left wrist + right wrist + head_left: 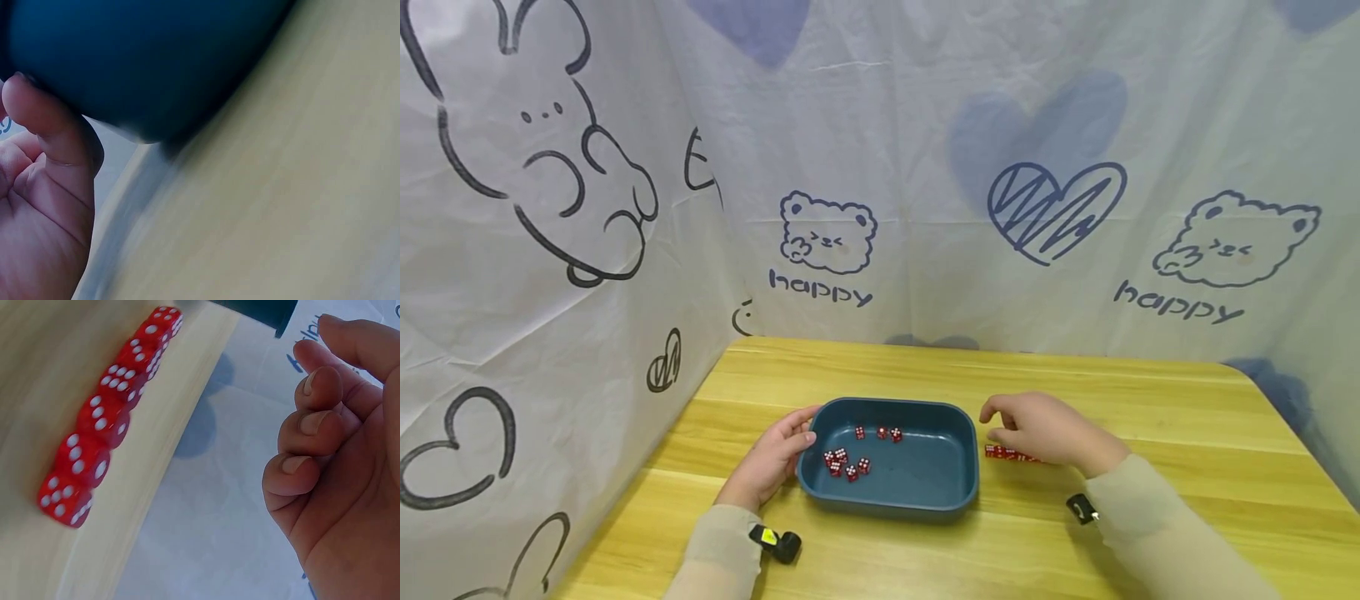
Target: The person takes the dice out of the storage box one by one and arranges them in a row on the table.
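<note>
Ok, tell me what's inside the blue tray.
The blue tray holds loose red dice: three near its far wall, about five clustered at its left. The near wall hides the floor just behind it. The left hand touches the tray's left rim.

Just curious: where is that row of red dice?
In the head view, the row of red dice lies on the wooden table, right of the blue tray.
</note>
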`<state>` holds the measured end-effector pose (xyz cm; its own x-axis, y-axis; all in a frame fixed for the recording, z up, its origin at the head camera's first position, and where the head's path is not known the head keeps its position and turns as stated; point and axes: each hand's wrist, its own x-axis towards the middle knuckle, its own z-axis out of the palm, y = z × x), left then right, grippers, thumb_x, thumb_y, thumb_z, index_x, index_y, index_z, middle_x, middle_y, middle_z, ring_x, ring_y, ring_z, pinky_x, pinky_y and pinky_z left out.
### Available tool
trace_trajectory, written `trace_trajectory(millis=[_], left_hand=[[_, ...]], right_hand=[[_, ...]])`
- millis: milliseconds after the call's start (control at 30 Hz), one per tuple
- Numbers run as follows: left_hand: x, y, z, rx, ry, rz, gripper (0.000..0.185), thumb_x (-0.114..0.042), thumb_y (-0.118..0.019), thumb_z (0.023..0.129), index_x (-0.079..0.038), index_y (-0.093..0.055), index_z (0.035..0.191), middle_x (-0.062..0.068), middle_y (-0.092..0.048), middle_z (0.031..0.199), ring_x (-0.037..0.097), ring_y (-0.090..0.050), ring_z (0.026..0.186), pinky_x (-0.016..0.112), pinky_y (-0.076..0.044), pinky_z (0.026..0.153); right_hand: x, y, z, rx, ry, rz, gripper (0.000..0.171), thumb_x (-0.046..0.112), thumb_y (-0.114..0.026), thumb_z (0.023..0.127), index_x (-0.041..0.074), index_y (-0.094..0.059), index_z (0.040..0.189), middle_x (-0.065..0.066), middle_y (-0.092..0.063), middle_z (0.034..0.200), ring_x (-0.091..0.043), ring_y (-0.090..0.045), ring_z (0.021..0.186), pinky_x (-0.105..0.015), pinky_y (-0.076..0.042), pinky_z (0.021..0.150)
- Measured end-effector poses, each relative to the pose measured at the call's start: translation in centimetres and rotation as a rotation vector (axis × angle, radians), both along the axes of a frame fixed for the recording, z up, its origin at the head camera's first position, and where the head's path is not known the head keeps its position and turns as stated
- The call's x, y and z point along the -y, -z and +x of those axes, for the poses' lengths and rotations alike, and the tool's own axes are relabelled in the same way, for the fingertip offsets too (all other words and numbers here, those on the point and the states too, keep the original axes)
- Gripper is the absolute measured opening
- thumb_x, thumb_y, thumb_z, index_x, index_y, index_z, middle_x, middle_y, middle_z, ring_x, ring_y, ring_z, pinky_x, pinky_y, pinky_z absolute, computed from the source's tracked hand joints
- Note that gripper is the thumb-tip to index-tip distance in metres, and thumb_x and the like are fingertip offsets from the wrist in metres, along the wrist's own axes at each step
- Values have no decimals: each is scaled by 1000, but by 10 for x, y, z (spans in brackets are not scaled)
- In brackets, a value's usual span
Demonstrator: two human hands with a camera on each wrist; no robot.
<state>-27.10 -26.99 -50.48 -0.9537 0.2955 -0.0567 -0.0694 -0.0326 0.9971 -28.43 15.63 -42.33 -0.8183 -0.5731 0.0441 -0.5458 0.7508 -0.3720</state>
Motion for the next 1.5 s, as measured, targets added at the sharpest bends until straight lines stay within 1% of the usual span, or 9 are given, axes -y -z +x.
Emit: trace_trajectory(millis=[167, 400, 633, 733, 900, 1100, 1233, 1500], left_hand=[[1, 1, -1, -3, -2, -3, 51, -4, -48, 105, 1, -34, 154, 26, -52, 128, 21, -62, 103, 30, -58, 81], [1, 3, -2, 1, 6, 6, 52, -5, -49, 105, 2, -33, 154, 26, -52, 128, 21, -63, 102, 31, -58, 79], [1, 2, -2, 3, 10, 10, 52, -6, -49, 105, 2, -34, 154, 25, -52, 126, 21, -63, 101, 31, -59, 79], [1, 1, -2, 3, 11, 7, 52, -6, -49, 105, 2, -34, 154, 27, -52, 126, 21, -63, 101, 32, -59, 79], [1, 1, -2, 3, 11, 0, 52, -6, -50, 105, 2, -34, 154, 28, -51, 129, 22, -62, 104, 32, -58, 82], [1, 2, -2, 4, 17, 5, 52, -6, -50, 105, 2, -34, 154, 27, -52, 126, 20, -63, 100, 30, -58, 78], [1, 1, -2, 5, 16, 2, 52, -7, -50, 105, 2, -34, 154, 25, -52, 125, 20, -63, 98, 30, -59, 77], [1, 0, -1, 5, 15, 2, 52, -6, -49, 105, 3, -33, 154, 27, -51, 127, 21, -62, 102, 31, -58, 81]], right_hand=[[14, -5, -1, 6, -8, 10, 18, 27, -70, 95, 24, -69, 112, 9, -50, 68, -10, -47, 58, -30, -42, 58], [32, -9, -4, 17, -37, 38, 23, 29, -71, 95, 20, -70, 116, 10, -52, 70, -9, -48, 60, -30, -45, 59], [45, -12, -6, 15, -45, 35, 19, 30, -70, 96, 25, -69, 113, 10, -53, 71, -9, -50, 61, -30, -46, 61], [52, -14, -7, 13, -54, 40, 20, 33, -69, 96, 26, -69, 115, 12, -54, 72, -8, -51, 62, -29, -47, 62], [66, -18, -8, 6, -91, 44, 22, 33, -68, 97, 24, -69, 117, 12, -55, 72, -8, -52, 63, -29, -48, 63], [82, -20, -8, -8, -126, 58, 21, 31, -68, 97, 23, -71, 116, 14, -58, 77, -8, -52, 65, -28, -48, 65], [93, -22, -8, -14, -155, 73, 22, 33, -69, 97, 23, -71, 117, 12, -55, 73, -9, -52, 65, -28, -47, 64], [117, -27, -9, -9, -196, 94, 21, 33, -69, 96, 26, -71, 116, 10, -55, 73, -9, -52, 66, -30, -46, 64]])
